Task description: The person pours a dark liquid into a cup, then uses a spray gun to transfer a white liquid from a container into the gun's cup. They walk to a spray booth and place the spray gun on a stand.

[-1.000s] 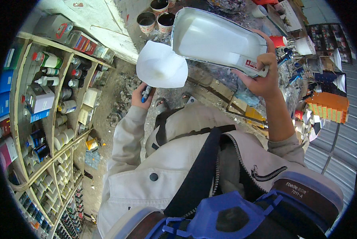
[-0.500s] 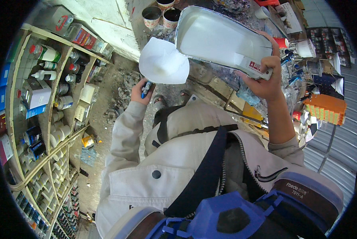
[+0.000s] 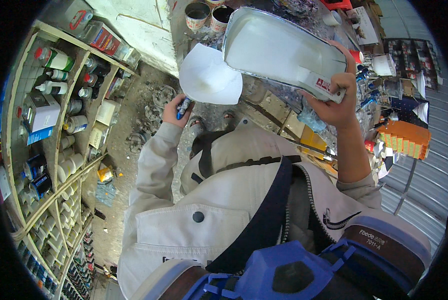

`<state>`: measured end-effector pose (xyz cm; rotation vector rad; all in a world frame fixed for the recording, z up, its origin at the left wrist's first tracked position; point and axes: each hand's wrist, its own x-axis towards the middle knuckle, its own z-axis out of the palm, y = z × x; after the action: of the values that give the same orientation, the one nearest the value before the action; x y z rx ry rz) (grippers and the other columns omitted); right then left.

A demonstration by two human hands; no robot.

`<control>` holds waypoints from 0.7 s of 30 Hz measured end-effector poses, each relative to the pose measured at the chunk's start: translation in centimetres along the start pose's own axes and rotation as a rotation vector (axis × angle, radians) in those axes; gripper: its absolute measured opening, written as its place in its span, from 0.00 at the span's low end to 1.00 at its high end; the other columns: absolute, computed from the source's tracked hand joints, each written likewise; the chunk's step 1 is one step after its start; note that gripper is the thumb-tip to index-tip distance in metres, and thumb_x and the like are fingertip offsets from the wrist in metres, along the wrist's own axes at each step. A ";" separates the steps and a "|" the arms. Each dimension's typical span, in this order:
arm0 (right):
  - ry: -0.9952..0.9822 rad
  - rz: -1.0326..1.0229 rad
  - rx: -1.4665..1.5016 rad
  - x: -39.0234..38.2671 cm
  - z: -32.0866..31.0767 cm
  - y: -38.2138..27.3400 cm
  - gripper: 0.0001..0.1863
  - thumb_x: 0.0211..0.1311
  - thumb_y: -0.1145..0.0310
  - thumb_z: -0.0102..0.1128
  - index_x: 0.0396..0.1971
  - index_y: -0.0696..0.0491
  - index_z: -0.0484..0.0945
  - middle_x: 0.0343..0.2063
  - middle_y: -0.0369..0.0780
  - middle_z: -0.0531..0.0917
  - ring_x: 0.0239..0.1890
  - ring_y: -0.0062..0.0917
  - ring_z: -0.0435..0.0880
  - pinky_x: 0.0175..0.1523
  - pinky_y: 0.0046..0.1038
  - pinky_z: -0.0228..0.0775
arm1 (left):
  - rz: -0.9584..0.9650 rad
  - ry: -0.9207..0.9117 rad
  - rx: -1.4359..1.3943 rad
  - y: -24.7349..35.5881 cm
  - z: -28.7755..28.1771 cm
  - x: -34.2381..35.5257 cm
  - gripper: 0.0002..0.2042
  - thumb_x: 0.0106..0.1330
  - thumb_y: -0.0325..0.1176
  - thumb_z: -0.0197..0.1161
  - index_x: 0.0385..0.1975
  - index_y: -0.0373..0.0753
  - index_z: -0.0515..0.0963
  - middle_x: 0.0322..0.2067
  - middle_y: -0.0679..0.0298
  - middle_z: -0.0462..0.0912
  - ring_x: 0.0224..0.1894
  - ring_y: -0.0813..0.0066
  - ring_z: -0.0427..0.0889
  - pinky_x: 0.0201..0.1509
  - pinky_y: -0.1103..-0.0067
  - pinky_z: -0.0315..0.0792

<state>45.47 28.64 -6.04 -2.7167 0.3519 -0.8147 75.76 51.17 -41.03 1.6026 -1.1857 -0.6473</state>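
My right hand (image 3: 341,102) is closed on the near right end of a long, rectangular metal paint tray (image 3: 226,42), holding it tilted. Pale white paint (image 3: 266,42) lies inside. A flat tool with a white handle and red label (image 3: 320,82) rests at the tray's gripped end, beside my thumb. The tray's left edge overlaps the rim of a white paper cone (image 3: 206,70), whose inside shows a faint yellowish patch. Just below the cone, my left hand (image 3: 175,111) is wrapped round a dark and blue handle (image 3: 184,107); what it belongs to is hidden.
Paint cups (image 3: 198,16) stand on the stained bench beyond the cone. Shelves (image 3: 76,85) of bottles, boxes and cups line the left. Cluttered tools and an orange box (image 3: 406,139) lie on the right. My respirator (image 3: 289,275) fills the lower edge.
The tray, the cone and both hands keep almost the same arrangement. The whole view has shifted slightly, with the tray and cone sitting a little further right in the picture.
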 end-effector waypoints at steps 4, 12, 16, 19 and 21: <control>-0.016 0.019 0.009 0.1 0.0 -0.3 0.34 0.50 0.73 0.85 0.42 0.44 0.62 0.71 0.61 0.65 0.73 0.55 0.71 0.72 0.51 0.71 | -0.018 0.005 -0.016 -0.3 -0.1 -0.1 0.18 0.64 0.28 0.74 0.54 0.37 0.83 0.39 0.51 0.91 0.41 0.60 0.92 0.49 0.70 0.82; 0.047 -0.058 0.039 0.9 0.9 -0.2 0.31 0.47 0.69 0.86 0.39 0.44 0.65 0.70 0.59 0.71 0.69 0.50 0.75 0.68 0.43 0.70 | -0.002 0.026 -0.059 -0.5 -0.5 -0.5 0.18 0.63 0.28 0.74 0.53 0.36 0.83 0.39 0.50 0.90 0.42 0.59 0.92 0.50 0.70 0.81; 0.059 -0.053 0.033 1.0 1.2 -0.5 0.31 0.46 0.70 0.86 0.39 0.44 0.66 0.69 0.60 0.71 0.69 0.51 0.75 0.68 0.46 0.71 | -0.005 0.048 -0.080 -0.3 -0.5 -0.5 0.18 0.63 0.26 0.73 0.53 0.36 0.83 0.39 0.51 0.90 0.43 0.60 0.92 0.51 0.70 0.81; 0.063 -0.045 0.036 1.0 1.3 -0.7 0.31 0.45 0.71 0.86 0.39 0.44 0.66 0.69 0.61 0.70 0.68 0.52 0.76 0.67 0.46 0.71 | -0.041 0.035 -0.114 -0.3 -0.4 -0.6 0.18 0.63 0.26 0.73 0.53 0.36 0.83 0.39 0.51 0.90 0.43 0.59 0.91 0.51 0.70 0.81; 0.053 -0.044 0.030 1.1 1.3 -0.7 0.32 0.45 0.72 0.86 0.39 0.45 0.66 0.69 0.61 0.70 0.68 0.51 0.76 0.67 0.46 0.72 | -0.045 0.030 -0.116 -0.4 -0.4 -0.5 0.17 0.63 0.26 0.73 0.52 0.36 0.83 0.39 0.51 0.90 0.43 0.60 0.91 0.50 0.70 0.81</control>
<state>47.20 29.21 -6.32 -2.6875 0.2899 -0.8977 76.06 51.85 -41.30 1.5396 -1.0733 -0.7056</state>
